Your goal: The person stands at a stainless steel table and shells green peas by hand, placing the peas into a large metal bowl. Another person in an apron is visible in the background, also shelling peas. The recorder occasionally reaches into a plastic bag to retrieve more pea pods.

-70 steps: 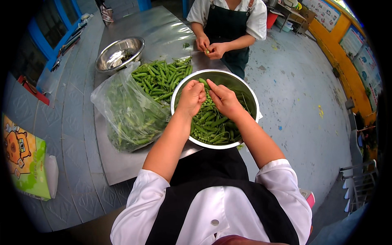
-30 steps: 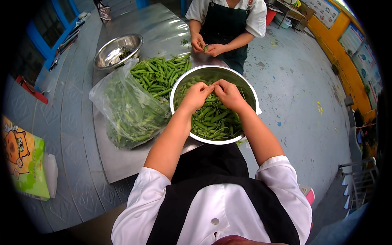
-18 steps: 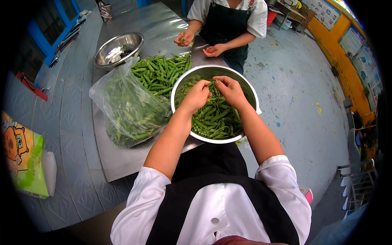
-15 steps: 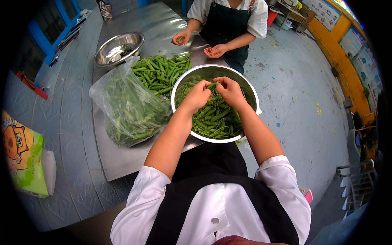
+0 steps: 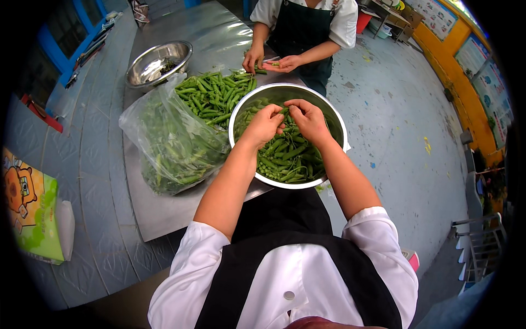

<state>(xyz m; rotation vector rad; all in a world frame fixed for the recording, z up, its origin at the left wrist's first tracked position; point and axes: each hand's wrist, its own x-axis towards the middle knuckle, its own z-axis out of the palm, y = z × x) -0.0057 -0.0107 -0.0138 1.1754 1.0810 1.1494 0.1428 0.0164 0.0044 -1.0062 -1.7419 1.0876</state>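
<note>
Both my hands meet over a large steel bowl (image 5: 343, 123) partly filled with green pea pods (image 5: 293, 156). Between the fingertips of my left hand (image 5: 265, 126) and my right hand (image 5: 309, 120) is one pea pod (image 5: 284, 110), pinched from either side. My fingers cover much of it, so whether it is split cannot be told. Left of the bowl a clear plastic bag (image 5: 175, 137) bulges with more pods. A loose heap of pods (image 5: 216, 93) lies behind the bag on the steel table (image 5: 164, 219).
A second steel bowl (image 5: 148, 66) with dark scraps stands at the back left. Across the table a co-worker in a dark apron (image 5: 301, 27) handles pods. A green and yellow carton (image 5: 33, 211) sits at far left. Grey floor (image 5: 394, 126) stretches to the right.
The co-worker's hands have come together and lower, over the near end of the pod heap. My own hands keep nearly the same place, still pinching the pod.
</note>
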